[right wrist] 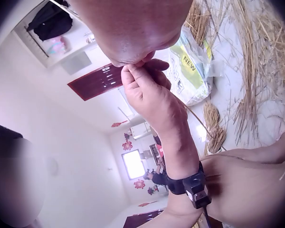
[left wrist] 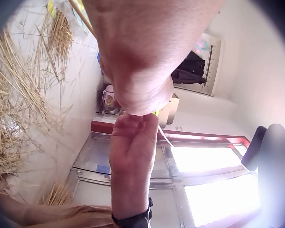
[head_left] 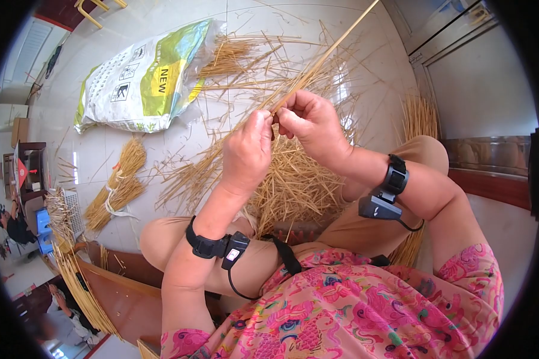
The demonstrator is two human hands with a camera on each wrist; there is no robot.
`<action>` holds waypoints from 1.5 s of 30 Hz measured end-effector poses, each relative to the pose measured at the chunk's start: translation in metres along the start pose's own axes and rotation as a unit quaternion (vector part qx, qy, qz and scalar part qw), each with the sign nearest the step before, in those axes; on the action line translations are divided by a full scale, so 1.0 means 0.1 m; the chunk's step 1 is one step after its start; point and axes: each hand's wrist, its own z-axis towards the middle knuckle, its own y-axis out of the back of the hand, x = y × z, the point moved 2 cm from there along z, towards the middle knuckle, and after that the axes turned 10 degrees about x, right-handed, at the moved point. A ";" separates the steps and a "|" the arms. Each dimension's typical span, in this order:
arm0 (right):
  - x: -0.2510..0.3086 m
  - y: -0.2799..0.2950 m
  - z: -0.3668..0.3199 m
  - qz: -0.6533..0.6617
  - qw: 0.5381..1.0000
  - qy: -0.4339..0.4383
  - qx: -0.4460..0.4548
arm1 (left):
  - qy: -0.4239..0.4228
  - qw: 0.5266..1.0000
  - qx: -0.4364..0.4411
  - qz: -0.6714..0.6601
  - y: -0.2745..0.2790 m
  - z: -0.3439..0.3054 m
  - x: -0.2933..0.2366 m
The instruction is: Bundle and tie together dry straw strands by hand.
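Note:
Both hands meet in front of the body, high over a loose pile of straw (head_left: 299, 179). My left hand (head_left: 247, 152) has its fingers curled and pinches thin straw stalks (head_left: 317, 64) at the thumb side. Right beside it, my right hand (head_left: 311, 124) grips the same stalks with bent fingers, thumb against the left thumb. The stalks' long ends rise away to the upper right in the head view. A thin stalk (right wrist: 197, 118) also runs back past the left hand in the right wrist view. The fingertips mostly hide the pinched part.
A printed white and green sack (head_left: 135, 84) lies on the floor with straw (head_left: 227, 57) at its mouth. Tied straw bundles (head_left: 117, 182) lie to the left. More straw (head_left: 420, 116) stands by the metal cabinet (head_left: 479, 78). A wooden bench (head_left: 123, 296) is at lower left.

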 end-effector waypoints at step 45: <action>0.04 0.06 0.04 -0.039 0.999 0.010 0.036 | 0.066 0.974 0.097 -0.192 0.09 0.05 -0.02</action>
